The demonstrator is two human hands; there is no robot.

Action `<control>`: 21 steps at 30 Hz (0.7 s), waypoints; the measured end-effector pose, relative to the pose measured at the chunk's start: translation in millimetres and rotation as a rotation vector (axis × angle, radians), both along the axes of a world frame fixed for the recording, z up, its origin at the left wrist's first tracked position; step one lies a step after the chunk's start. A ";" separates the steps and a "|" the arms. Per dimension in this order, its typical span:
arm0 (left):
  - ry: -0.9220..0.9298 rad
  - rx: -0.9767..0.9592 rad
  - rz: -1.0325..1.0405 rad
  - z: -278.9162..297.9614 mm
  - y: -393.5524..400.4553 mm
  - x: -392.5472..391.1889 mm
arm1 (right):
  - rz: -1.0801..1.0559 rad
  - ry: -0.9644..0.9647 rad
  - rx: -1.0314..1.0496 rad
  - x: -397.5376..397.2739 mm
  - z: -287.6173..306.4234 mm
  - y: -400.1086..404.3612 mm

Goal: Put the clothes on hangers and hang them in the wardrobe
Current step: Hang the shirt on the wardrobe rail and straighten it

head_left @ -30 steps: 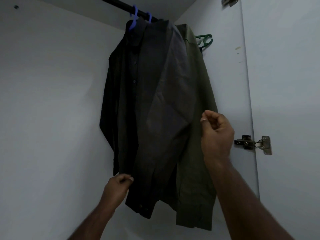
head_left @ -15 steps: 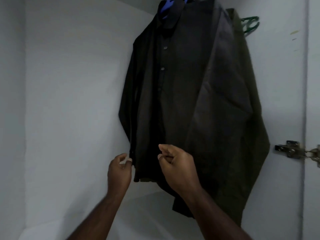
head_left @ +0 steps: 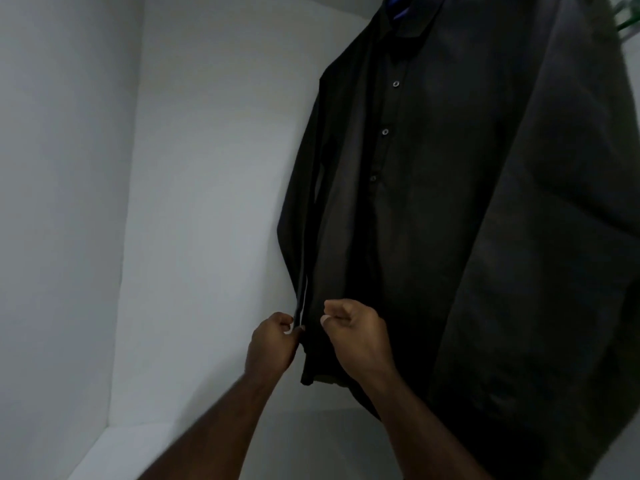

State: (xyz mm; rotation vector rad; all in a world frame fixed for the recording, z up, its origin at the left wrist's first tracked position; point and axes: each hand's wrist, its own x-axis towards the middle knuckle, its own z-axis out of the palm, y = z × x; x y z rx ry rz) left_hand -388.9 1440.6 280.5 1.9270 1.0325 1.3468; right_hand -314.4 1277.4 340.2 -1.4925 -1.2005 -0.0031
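R hand (head_left: 358, 336) had come off the olive shirt behind, over to the black button-front cotton shirt (head_left: 398, 202) on its blue plastic hanger (head_left: 401, 10). L hand (head_left: 272, 342) pinched the sleeve cuff; R fingers curled, grip unclear. Shirt already hung in white wardrobe (head_left: 207, 168), only straightening left, I judged.

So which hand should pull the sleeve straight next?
Probably the left hand: it already pinches the sleeve of the black shirt. The right hand is curled by the shirt's hem.
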 end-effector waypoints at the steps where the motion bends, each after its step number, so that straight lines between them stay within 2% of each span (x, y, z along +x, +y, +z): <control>1: 0.009 0.003 0.011 1.3 2.8 1.9 | 0.002 0.015 0.001 2.5 -0.9 4.6; 4: -0.007 0.028 0.059 3.1 3.4 -2.2 | -0.003 0.039 -0.007 4.0 -4.2 14.5; 7: -0.085 0.163 0.101 -1.0 -10.6 -17.0 | 0.001 0.040 0.006 -0.8 -1.9 23.2; 10: -0.058 0.334 0.114 -6.1 -42.8 -33.1 | 0.062 0.036 0.023 -14.6 6.1 30.6; 12: -0.062 0.421 0.021 -5.8 -65.1 -42.1 | 0.094 0.041 0.028 -21.2 10.1 33.6; 14: -0.170 0.430 -0.127 -4.3 -76.9 -48.7 | 0.079 0.073 0.043 -21.0 10.8 32.5; 17: -0.349 0.230 -0.109 3.8 -68.1 -57.0 | 0.049 0.167 0.074 -9.6 7.9 25.2; 19: -0.357 -0.013 -0.083 8.4 -53.7 -60.7 | 0.087 0.266 0.114 -3.8 6.5 13.1; 21: -0.385 -0.331 -0.295 11.2 -49.5 -59.1 | 0.128 0.332 0.144 -0.8 6.6 -1.4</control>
